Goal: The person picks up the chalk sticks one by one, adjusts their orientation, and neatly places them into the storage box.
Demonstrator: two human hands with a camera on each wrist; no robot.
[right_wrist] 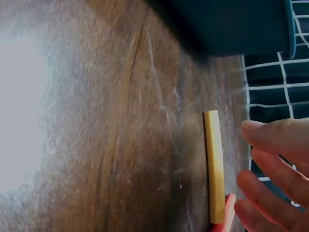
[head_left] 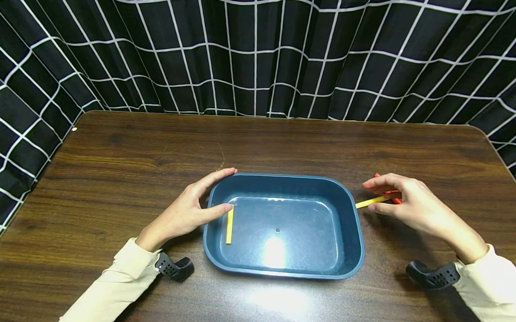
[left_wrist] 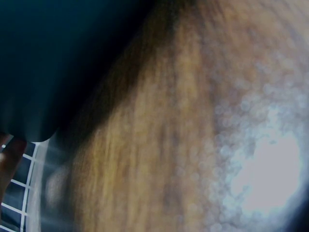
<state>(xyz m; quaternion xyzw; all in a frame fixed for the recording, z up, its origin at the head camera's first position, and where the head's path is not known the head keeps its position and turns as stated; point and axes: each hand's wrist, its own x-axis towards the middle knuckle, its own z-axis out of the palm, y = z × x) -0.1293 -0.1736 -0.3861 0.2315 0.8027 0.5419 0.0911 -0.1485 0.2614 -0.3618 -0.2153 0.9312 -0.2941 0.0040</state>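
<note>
A blue plastic bin (head_left: 282, 274) stands on the table, and a yellow stick (head_left: 229, 229) lies inside near its left wall. My left hand (head_left: 189, 211) holds the bin's left end, thumb over the rim and fingers along the outside; the thumb tip overlaps the stick's far end. To the right of the bin, my right hand (head_left: 406, 203) hovers with loosely bent, spread fingers over another yellow stick (head_left: 367, 202) and red pieces (head_left: 397, 200), partly hidden by the hand. In the right wrist view this yellow stick (right_wrist: 215, 166) lies on the table, overlapping a red piece (right_wrist: 230, 212).
The brown wood table (head_left: 121, 173) has rounded far corners. A black curtain with a white grid (head_left: 267, 59) hangs behind it and along both sides. Black straps with camera mounts (head_left: 175, 267) sit on both wrists, over cream sleeves (head_left: 116, 280).
</note>
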